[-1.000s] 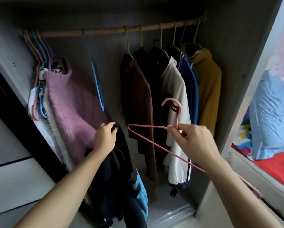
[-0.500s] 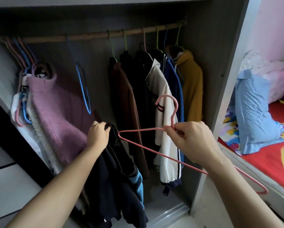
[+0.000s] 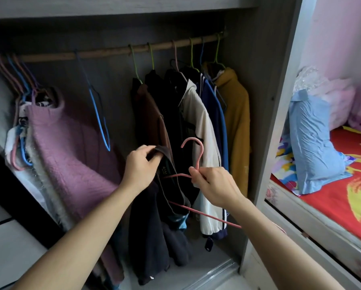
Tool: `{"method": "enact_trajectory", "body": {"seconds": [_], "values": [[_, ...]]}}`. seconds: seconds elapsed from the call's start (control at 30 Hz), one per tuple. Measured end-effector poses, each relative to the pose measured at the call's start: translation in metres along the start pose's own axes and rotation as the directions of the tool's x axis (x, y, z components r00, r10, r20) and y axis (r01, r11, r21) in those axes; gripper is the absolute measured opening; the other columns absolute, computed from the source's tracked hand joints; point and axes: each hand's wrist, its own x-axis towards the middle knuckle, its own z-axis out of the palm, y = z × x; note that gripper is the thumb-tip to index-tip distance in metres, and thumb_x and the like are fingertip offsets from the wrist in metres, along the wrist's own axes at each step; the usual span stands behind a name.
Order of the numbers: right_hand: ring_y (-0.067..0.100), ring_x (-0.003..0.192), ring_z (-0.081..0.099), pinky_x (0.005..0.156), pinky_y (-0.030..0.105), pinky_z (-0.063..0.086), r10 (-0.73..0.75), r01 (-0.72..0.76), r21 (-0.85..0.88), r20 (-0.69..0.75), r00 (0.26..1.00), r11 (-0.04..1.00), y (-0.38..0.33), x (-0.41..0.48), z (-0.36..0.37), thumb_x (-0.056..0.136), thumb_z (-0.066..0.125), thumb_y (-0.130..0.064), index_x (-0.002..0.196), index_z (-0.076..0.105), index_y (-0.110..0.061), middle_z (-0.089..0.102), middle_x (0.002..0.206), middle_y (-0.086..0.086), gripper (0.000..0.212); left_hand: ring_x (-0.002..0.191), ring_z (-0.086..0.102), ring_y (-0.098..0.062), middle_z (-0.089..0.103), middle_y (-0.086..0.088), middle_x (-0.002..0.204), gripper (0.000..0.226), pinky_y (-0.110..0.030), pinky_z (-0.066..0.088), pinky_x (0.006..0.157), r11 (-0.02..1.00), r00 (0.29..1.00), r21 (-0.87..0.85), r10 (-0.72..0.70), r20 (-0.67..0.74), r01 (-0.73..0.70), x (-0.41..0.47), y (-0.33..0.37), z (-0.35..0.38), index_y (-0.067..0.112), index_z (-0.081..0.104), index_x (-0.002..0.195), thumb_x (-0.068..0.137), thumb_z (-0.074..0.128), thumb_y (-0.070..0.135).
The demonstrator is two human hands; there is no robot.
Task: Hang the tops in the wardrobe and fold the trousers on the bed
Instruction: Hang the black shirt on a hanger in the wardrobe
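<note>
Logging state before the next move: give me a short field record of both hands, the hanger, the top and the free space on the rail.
left hand: grips the dark top by its collar
right hand: pinches the pink hanger at the base of its hook
pink hanger: off the rail; one end appears tucked into the collar
rail space: gap with one empty blue hanger, between the pink sweater and the hung jackets

a home bedroom: an open wardrobe [image 3: 259, 101] of hung clothes beside a bed [image 3: 332, 197].
</note>
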Motion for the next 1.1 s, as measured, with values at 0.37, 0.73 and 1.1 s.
{"method": "enact_trajectory", "body": {"seconds": [0.37, 0.73, 1.1], "values": [[0.017, 0.046, 0.051, 0.049, 0.039, 0.043, -0.148, 0.142, -0.041, -0.231, 0.962, 0.989, -0.012, 0.006, -0.044, 0.103, 0.039, -0.050, 0.065, 0.064, -0.013, 0.052, 0.049, -0.001, 0.059, 0.075, 0.059, -0.032, 0.058, -0.012, 0.081, 0.012, -0.037, 0.045, 0.067, 0.878, 0.994, 0.470, 0.041, 0.101, -0.084, 0.027, -0.038, -0.043, 0.006, 0.077, 0.095, 0.086, 0.070, 0.006], [0.016, 0.049, 0.048, 0.046, 0.027, 0.032, 0.002, -0.091, -0.249, -0.336, 0.942, 0.964, -0.012, 0.018, -0.026, 0.103, 0.040, -0.052, 0.067, 0.054, -0.019, 0.051, 0.057, -0.006, 0.050, 0.070, 0.062, -0.009, 0.062, 0.012, 0.069, 0.017, -0.012, 0.039, 0.061, 0.941, 0.998, 0.337, -0.053, 0.021, 0.042, 0.032, -0.030, -0.053, 0.021, 0.069, 0.076, 0.072, 0.080, 0.010], [0.015, 0.044, 0.049, 0.045, 0.032, 0.043, -0.103, 0.081, -0.162, -0.136, 0.985, 0.984, -0.032, 0.015, -0.040, 0.100, 0.045, -0.054, 0.063, 0.057, -0.020, 0.047, 0.046, -0.002, 0.052, 0.073, 0.067, -0.031, 0.073, -0.009, 0.078, 0.010, -0.033, 0.049, 0.071, 0.915, 0.988, 0.387, -0.066, -0.138, 0.115, 0.017, -0.072, -0.062, 0.009, 0.077, 0.090, 0.083, 0.076, 0.017]]}}
